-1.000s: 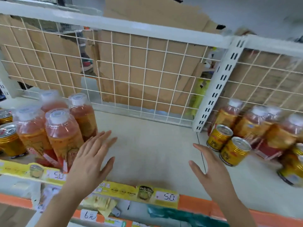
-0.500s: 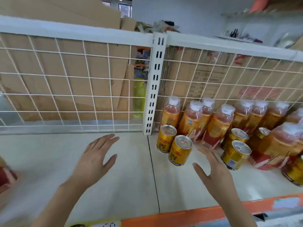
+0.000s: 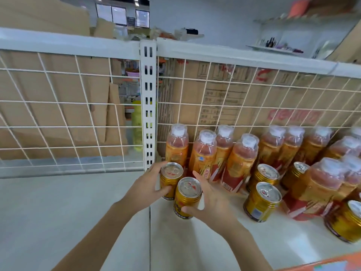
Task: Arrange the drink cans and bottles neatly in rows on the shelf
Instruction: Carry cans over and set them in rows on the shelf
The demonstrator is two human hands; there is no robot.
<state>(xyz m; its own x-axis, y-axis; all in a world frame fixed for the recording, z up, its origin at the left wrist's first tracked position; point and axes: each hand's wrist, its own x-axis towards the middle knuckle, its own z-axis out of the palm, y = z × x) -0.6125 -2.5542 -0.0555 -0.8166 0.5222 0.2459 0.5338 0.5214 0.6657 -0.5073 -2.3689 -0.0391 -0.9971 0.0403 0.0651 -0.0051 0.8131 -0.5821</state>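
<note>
Head view puts your left hand [image 3: 148, 187] wrapped around the rear gold can [image 3: 171, 180] and your right hand [image 3: 212, 202] wrapped around the front gold can [image 3: 186, 198], both cans upright on the white shelf [image 3: 58, 212] just right of the slotted upright post [image 3: 148, 106]. Each hand is grasping its own can; neither looks lifted yet, though I cannot tell for sure.

Watch the two cans: they stand touching, so pulling one sideways could drag or tip the other. Your right-hand fingers [image 3: 199, 178] sit just beside the orange bottles [image 3: 203, 155] behind, and those stand in a loose, leaning cluster; a knock as you lift could topple one into its neighbours. The seam between shelf panels runs right under your hands, so sliding rather than lifting risks catching a can's base. More gold cans [image 3: 261, 202] wait to the right, near the shelf's orange front edge [image 3: 322, 261].
</note>
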